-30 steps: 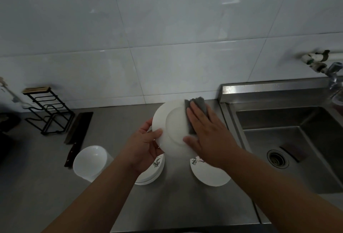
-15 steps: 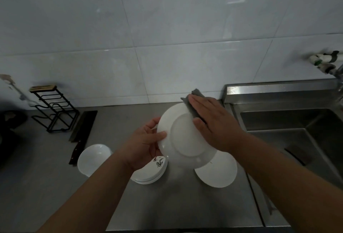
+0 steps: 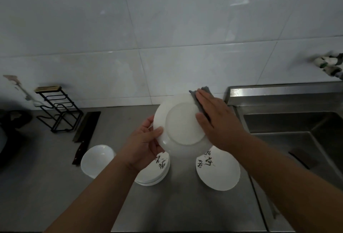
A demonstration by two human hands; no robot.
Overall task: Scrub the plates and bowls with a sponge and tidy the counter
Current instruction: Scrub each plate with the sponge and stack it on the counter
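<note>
1. While the left hand (image 3: 146,139) grips the white plate (image 3: 181,125) by its rim, thumb on the upturned underside and fingers curled behind, the right hand (image 3: 217,119) lies flat with straight fingers and presses the grey sponge (image 3: 204,91) against the plate's upper edge. Both hands hold the plate in the air just left of the sink (image 3: 269,94), tilted toward the camera.
2. The step in hand looks like scrubbing this plate's underside. The next move probably calls for sweeping the sponge across the foot ring and rim against a firm left-hand hold, then turning the plate over or setting it down.
3. On the table (image 3: 185,205), a single plate (image 3: 219,171) with dark brush marks lies just beside the sink. A stack of plates (image 3: 156,173) with similar marks sits further left of the sink.
4. Containers: a white bowl (image 3: 97,160) stands well left of the sink, and nothing shows inside it. The sink's basin holds one dark flat thing (image 3: 300,158), too dim to identify.
</note>
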